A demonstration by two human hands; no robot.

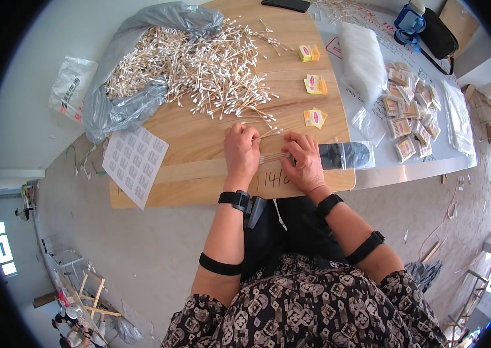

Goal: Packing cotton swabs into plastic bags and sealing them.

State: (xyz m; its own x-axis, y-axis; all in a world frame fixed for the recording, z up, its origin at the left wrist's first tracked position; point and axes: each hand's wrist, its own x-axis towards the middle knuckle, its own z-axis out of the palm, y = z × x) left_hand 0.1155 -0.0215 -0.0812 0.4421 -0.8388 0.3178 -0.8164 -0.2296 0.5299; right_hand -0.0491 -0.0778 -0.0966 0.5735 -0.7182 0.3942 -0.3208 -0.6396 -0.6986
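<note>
both hands (pixel 242 152) (pixel 305 162) pinch a thin pale cotton-swab bundle (pixel 272 156), seemingly

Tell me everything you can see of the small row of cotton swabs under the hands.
The row of cotton swabs lies flat on the wooden board, near its front edge: thin pale sticks with white tips, side by side and roughly parallel. The left hand and right hand press on it from either side, fingers covering its ends. The loose swab heap lies behind it.
</note>
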